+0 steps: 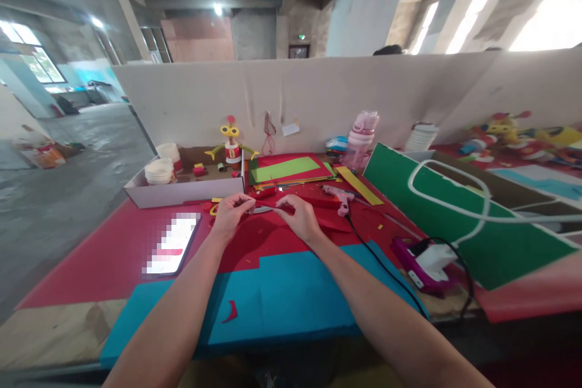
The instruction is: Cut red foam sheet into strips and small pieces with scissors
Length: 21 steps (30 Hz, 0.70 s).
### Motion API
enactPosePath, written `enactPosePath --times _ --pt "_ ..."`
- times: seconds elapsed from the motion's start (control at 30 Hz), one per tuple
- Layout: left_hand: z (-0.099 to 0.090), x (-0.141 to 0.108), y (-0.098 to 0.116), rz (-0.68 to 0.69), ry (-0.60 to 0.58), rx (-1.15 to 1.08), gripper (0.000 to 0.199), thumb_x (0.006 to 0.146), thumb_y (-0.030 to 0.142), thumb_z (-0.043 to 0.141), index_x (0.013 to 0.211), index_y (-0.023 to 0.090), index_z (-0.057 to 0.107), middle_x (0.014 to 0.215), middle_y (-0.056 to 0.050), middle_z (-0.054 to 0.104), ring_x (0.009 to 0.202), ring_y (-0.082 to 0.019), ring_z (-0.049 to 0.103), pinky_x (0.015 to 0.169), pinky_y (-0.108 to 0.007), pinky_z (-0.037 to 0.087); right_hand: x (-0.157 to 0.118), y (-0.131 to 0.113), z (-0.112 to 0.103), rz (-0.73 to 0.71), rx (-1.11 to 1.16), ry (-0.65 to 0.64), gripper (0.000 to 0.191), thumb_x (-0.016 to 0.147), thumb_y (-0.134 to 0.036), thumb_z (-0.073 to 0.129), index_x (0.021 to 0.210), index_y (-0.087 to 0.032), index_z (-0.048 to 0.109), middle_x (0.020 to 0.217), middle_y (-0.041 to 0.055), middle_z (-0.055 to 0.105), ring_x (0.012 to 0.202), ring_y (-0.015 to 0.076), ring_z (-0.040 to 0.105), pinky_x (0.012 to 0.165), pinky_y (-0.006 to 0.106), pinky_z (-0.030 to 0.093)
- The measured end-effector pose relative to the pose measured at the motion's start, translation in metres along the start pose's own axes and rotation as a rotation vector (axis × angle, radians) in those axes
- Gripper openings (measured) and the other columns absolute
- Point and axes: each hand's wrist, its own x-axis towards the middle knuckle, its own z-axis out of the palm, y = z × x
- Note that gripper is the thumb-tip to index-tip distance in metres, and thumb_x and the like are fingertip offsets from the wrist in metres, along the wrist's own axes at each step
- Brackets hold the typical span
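Note:
My left hand (233, 212) and my right hand (297, 216) face each other over the red-covered table, each with fingertips pinched together. What they pinch is too small to make out. A pale grey, narrow blade-like piece (262, 210) shows between them; whether it is held or lying on the table I cannot tell. Just left of my left hand, a yellow loop (213, 210), like a scissors handle, is partly hidden. A pink glue gun (342, 197) lies to the right of my right hand. Blue paper (300, 291) spreads under my forearms, with a curved red scrap (231, 311) on it.
A phone (175, 245) lies at left. Behind it, a white box (186, 191) holds paper cups (159, 171). A cup figure (232, 151), coloured sheets (286, 170) and a pink bottle (361, 139) stand farther back. At right are a purple power strip (422, 270), cables and a green panel (454, 218).

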Motion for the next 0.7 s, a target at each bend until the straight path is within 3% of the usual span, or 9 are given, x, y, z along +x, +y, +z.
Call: enactPosePath --times 0.13,0.27,0.37,0.5,0.7 --pt "-0.006 0.001 0.001 -0.01 0.043 0.015 0.018 0.07 0.033 0.072 0.068 0.016 0.066 0.059 0.0 0.06 0.058 -0.01 0.051 0.057 -0.022 0.04 0.001 0.0 -0.004 -0.02 -0.015 -0.013 0.013 0.081 -0.028 0.064 0.071 -0.021 0.061 0.082 0.0044 0.067 0.081 0.0186 0.061 0.078 0.03 0.047" --pt "-0.007 0.0 0.002 0.008 0.039 0.057 0.02 0.07 0.035 0.072 0.069 0.016 0.067 0.061 0.0 0.06 0.059 -0.011 0.052 0.058 -0.023 0.041 0.001 0.003 -0.006 0.062 -0.039 -0.034 0.018 0.08 -0.03 0.065 0.066 -0.021 0.058 0.077 0.0039 0.066 0.075 0.018 0.06 0.074 0.03 0.046" --pt "-0.004 -0.001 -0.001 0.015 -0.002 0.075 0.021 0.07 0.036 0.071 0.068 0.015 0.066 0.059 0.0 0.06 0.058 -0.011 0.052 0.058 -0.023 0.041 0.0 0.007 -0.004 0.13 -0.038 -0.095 0.015 0.075 -0.032 0.069 0.077 -0.02 0.06 0.079 0.0028 0.066 0.075 0.0178 0.06 0.073 0.03 0.047" --pt "0.002 -0.002 -0.005 0.003 -0.065 0.086 0.021 0.07 0.036 0.071 0.069 0.016 0.066 0.059 0.0 0.061 0.058 -0.011 0.053 0.059 -0.024 0.041 -0.001 0.008 0.002 0.178 0.091 -0.177 0.037 0.069 -0.036 0.075 0.1 -0.019 0.063 0.098 0.0056 0.07 0.089 0.0197 0.064 0.082 0.032 0.048" --pt "0.006 -0.002 -0.008 -0.007 -0.088 0.082 0.02 0.07 0.035 0.072 0.07 0.016 0.067 0.059 0.0 0.061 0.058 -0.011 0.053 0.06 -0.024 0.041 -0.001 0.005 0.004 0.223 0.165 -0.213 0.024 0.075 -0.034 0.069 0.092 -0.018 0.072 0.091 0.0054 0.074 0.086 0.0221 0.067 0.08 0.033 0.049"
